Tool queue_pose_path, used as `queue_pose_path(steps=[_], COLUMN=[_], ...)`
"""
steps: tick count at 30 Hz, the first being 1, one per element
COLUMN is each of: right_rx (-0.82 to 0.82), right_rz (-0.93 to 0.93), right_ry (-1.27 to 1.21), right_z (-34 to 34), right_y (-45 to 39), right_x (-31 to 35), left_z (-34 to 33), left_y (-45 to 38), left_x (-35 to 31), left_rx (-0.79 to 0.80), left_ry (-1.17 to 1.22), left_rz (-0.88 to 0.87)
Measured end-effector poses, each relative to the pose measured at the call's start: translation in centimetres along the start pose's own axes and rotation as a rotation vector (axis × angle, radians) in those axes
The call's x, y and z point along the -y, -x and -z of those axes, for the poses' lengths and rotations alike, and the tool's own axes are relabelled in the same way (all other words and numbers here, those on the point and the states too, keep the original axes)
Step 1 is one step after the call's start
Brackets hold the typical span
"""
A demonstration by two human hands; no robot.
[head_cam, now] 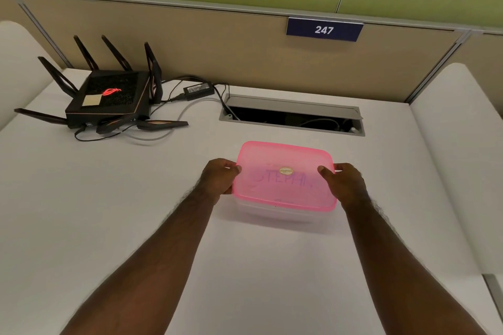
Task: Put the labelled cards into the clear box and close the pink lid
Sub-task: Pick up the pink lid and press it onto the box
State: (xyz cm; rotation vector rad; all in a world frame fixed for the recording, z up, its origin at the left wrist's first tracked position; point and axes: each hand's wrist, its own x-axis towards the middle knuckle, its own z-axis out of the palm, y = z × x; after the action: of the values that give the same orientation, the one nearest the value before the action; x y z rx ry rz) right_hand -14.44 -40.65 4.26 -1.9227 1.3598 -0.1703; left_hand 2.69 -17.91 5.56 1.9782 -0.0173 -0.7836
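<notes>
Both hands are on it now: the lid [284,175] sits on the box [275,213], mid-desk [136,212], near the person. The left hand [219,181] clasps the lid's left edge, thumb on top and fingers curled under the rim; the right hand [344,183] does the same on the right edge. This looks like the closing step, and the next move calls for pressing down evenly around the rim until it seats (whether it has snapped home I cannot tell). Through the pink plastic, dark lettering shows faintly, so a card [285,181] seems to lie inside, but how many there are is hidden. The box's walls are pale and hard to make out. Far left, a router [109,98] sits with its cables.
</notes>
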Motion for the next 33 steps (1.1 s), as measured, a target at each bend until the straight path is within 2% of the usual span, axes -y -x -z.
queue_pose_path(steps=[10, 15, 18, 20, 23, 27, 33], right_rx=[-0.004, -0.042, -0.055, -0.06, -0.054, 0.049, 0.299], right_rz=[0.023, 0.01, 0.022, 0.028, 0.048, 0.103, -0.038], right_ry=[0.035, 0.003, 0.004, 0.012, 0.023, -0.025, -0.249], right_z=[0.1, -0.1, -0.2, -0.2, -0.2, 0.6, 2.1], right_y=[0.2, 0.6, 0.6, 0.7, 0.7, 1.0, 3.7], right_x=[-0.3, -0.3, -0.5, -0.6, -0.8, -1.3, -3.6], left_z=[1.0, 0.4, 0.2, 0.4, 0.5, 0.6, 0.6], left_y=[0.1, 1.4, 2.1, 2.4, 2.4, 2.2, 2.2], left_x=[0.3, 1.2, 2.3, 3.0, 3.8, 3.8, 4.0], left_rx=[0.098, 0.082, 0.135, 0.224, 0.264, 0.284, 0.303], left_ry=[0.121, -0.105, 0.031, 0.147, 0.24, 0.34, 0.434], left_rz=[0.031, -0.094, 0.051, 0.153, 0.188, 0.232, 0.271])
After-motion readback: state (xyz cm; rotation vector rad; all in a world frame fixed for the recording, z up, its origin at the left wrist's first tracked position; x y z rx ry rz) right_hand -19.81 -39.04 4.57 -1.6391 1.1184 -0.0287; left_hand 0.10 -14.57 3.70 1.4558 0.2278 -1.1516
